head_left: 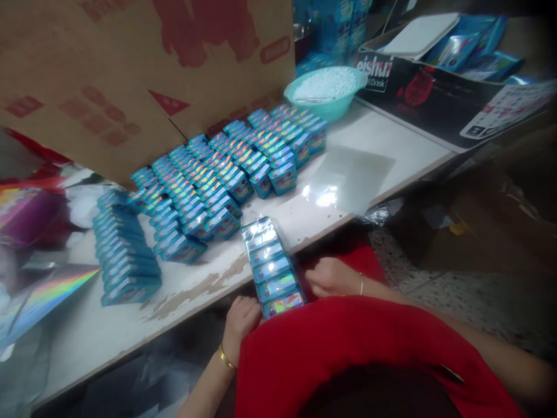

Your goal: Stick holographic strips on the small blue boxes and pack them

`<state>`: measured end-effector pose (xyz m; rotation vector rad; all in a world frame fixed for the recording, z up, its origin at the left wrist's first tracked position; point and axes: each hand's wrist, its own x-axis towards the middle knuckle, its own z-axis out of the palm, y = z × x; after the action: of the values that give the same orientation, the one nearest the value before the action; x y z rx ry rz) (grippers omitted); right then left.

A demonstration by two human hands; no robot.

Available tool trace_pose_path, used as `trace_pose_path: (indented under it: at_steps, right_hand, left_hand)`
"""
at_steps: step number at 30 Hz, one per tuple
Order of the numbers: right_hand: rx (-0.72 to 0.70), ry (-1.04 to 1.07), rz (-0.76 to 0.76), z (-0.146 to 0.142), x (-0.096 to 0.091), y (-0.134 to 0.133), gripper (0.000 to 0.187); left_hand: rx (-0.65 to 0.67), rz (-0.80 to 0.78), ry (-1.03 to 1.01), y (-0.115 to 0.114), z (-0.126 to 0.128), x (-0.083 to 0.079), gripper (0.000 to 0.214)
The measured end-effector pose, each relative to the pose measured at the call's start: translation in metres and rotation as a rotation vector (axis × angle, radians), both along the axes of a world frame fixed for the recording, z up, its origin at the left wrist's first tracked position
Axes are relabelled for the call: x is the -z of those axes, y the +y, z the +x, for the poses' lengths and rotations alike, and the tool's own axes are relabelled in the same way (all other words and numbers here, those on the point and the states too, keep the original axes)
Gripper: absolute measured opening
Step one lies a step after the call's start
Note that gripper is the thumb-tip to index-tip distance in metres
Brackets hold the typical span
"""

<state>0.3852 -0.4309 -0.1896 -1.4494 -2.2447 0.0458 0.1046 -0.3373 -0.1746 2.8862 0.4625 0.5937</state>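
Note:
A row of small blue boxes in clear plastic wrap juts over the table's near edge toward my body, between my two hands. At its lower left corner is my left hand, closed, with a gold bangle on the wrist. My right hand is curled into a loose fist just off the pack's right side, a thin bracelet at its wrist. Whatever the fingers of either hand pinch is hidden or too small to make out. Red cloth on my body covers the pack's near end.
Rows of similar blue boxes fill the table's middle, with another stack at left. A clear sheet lies at right. Behind stand a large carton, a turquoise bowl of white pieces and a black box.

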Motion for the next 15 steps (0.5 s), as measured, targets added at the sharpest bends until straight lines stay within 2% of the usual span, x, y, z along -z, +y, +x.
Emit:
trace_pose_path:
  at_steps: [3, 5, 7, 9, 10, 12, 14, 15]
  right_hand:
    - [-0.035, 0.119, -0.249, 0.009, -0.023, 0.006, 0.008]
    - [0.021, 0.252, -0.309, 0.015, -0.045, 0.027, 0.02]
    - [0.119, 0.366, -0.19, 0.016, -0.066, 0.064, 0.032]
    - [0.149, 0.359, -0.012, 0.014, -0.08, 0.111, 0.048]
    - [0.136, 0.321, 0.009, 0.012, -0.084, 0.135, 0.051]
    - [0.118, 0.283, -0.069, 0.008, -0.084, 0.175, 0.04]
    - [0.109, 0.351, -0.176, 0.008, -0.079, 0.199, 0.028]
    - [0.098, 0.428, -0.206, 0.009, -0.076, 0.204, 0.028]
  left_hand:
    - [-0.064, -0.024, 0.008, 0.001, 0.001, -0.004, 0.031]
    - [-0.125, -0.015, -0.01, 0.006, 0.002, -0.009, 0.028]
    - [-0.175, 0.008, -0.046, 0.01, 0.001, -0.011, 0.027]
    - [-0.221, 0.009, -0.068, 0.013, -0.003, -0.01, 0.025]
    - [-0.252, -0.002, -0.074, 0.015, -0.006, -0.008, 0.025]
    - [-0.339, -0.047, -0.098, 0.019, -0.014, -0.004, 0.024]
    - [-0.437, -0.117, -0.15, 0.029, -0.023, 0.0, 0.023]
    - [-0.485, -0.162, -0.182, 0.037, -0.027, 0.0, 0.023]
